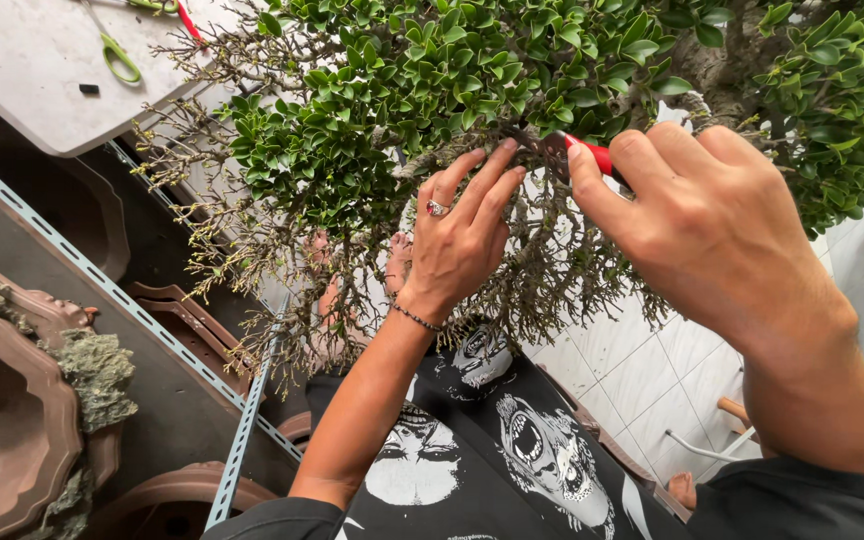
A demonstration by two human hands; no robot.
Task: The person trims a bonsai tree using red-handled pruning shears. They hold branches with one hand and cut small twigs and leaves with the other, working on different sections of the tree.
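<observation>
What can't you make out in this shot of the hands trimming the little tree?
Head view, the only one:
- Blades of the red-handled cutter: buried in foliage, most of the handle inside the right hand.
- Twig under the left hand: its fingers cover it.
- Tree trunk and its pot: leaves hide the trunk; pot not visible.
- Green-handled scissors: cut by the top edge.

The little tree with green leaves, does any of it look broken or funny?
Nothing looks broken. The small leafy green tree does have many bare, leafless brown twigs along its lower edge, beneath the thick foliage. The left hand touches a twig while the right hand holds red-handled clippers.
</observation>
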